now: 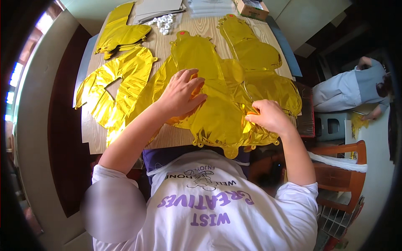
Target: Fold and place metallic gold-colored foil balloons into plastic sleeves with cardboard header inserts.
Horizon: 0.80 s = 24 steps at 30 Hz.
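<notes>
Flat gold foil balloons (pixel 213 125) lie spread over the wooden table in front of me. My left hand (pixel 182 93) rests on the middle one with its fingers stretched out, and orange reflections show in the foil beneath it. Toward the right, my right hand (pixel 268 116) has its thumb and fingers closed on a crumpled part of the gold foil balloon near the table's front. A thin pale strand (pixel 246 88) runs down to this hand from a balloon at the back right. What lies under my right fingers is partly hidden.
Another foil balloon (pixel 117 90) with a central opening lies left, below a folded gold stack (pixel 119 33). White rolls (pixel 165 24), grey sheets (pixel 157 9), clear plastic bags (pixel 211 7) and a cardboard box (pixel 252 9) line the back. A wooden chair (pixel 343 175) and another person (pixel 356 88) are right.
</notes>
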### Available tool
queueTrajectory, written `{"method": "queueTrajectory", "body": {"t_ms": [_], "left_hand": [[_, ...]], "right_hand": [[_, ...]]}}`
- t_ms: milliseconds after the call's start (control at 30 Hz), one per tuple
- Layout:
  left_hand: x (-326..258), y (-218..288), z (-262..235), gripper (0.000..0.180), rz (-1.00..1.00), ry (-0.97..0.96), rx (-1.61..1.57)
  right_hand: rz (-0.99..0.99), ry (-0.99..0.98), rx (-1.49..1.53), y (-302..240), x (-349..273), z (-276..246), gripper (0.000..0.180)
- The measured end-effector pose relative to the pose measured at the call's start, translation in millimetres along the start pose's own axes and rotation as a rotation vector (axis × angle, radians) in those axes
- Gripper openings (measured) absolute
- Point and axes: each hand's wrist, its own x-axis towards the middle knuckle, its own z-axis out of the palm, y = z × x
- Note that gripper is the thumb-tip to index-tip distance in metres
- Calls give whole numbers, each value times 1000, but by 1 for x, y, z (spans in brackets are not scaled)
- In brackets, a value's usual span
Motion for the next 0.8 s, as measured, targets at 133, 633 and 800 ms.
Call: {"method": "queueTrajectory", "body": {"t_ms": [133,633,800], "left_hand": [[-3,1,2,49,3,-17,2],[-16,4,1,54,67,-52,-2],[-21,22,-8,61,109,-39,5]], "right_hand": [[34,-58,108,5,3,-10,39],[-36,-159,63,7,11,-21,36],[-49,-137,45,12,12,-16,36]]}}
